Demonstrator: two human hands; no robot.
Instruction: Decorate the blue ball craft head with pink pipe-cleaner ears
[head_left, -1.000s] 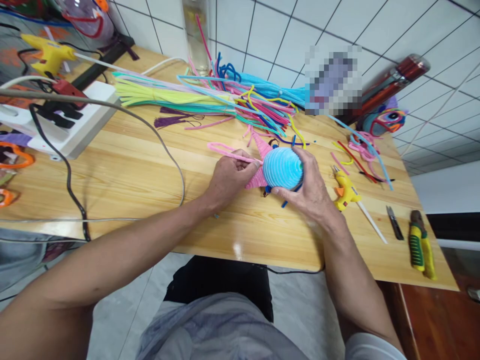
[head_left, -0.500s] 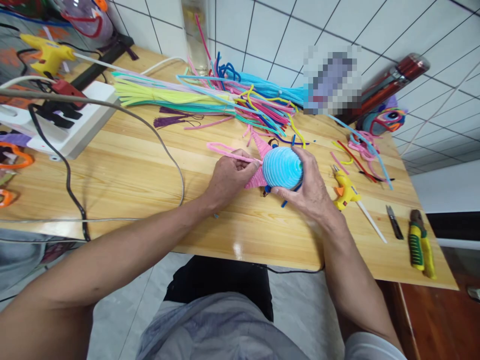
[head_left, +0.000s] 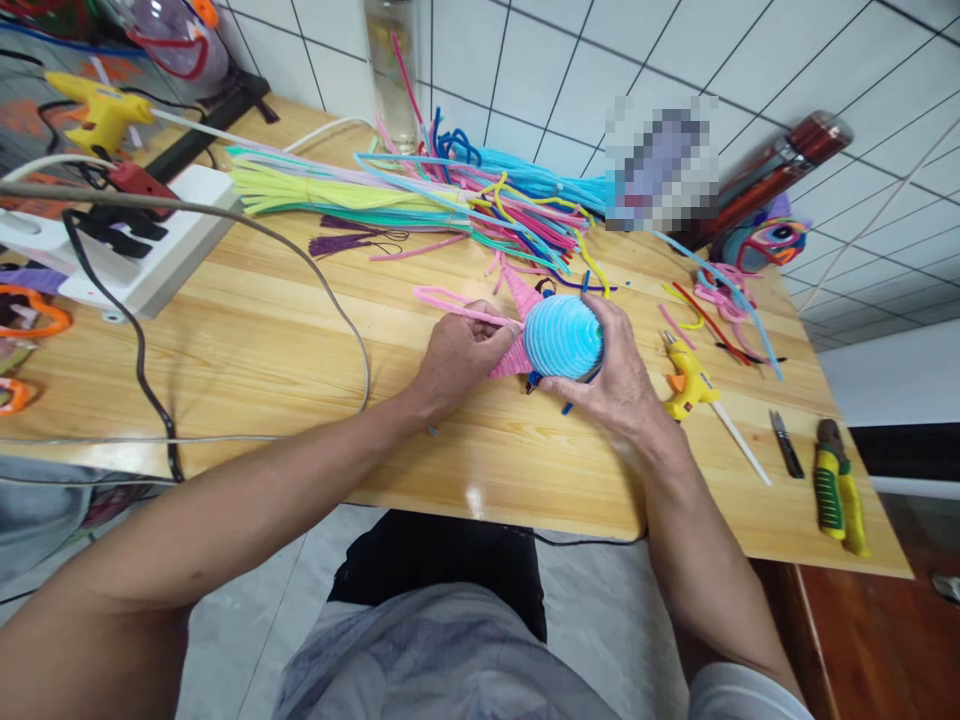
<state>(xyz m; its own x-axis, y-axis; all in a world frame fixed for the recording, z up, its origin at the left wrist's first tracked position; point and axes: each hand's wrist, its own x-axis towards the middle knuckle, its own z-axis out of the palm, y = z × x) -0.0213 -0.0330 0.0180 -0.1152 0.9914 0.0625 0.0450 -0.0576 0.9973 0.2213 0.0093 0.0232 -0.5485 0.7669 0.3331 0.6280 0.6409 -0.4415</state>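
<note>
A light-blue coiled ball [head_left: 562, 337] with pink pointed parts [head_left: 523, 293] sits in my right hand [head_left: 615, 375], whose fingers wrap round it just above the wooden table [head_left: 285, 330]. My left hand [head_left: 457, 355] is closed in a pinch on a pink pipe cleaner [head_left: 450, 303] that runs from its looped left end to the pink part of the ball. Short blue stem ends stick out under the ball.
A heap of coloured pipe cleaners [head_left: 420, 200] lies behind the hands. Right of them are a small yellow glue gun [head_left: 690, 380], a cutter [head_left: 785, 445] and yellow-green pliers [head_left: 836, 490]. A white power strip [head_left: 142, 250] with cables and another glue gun [head_left: 97, 110] are at left.
</note>
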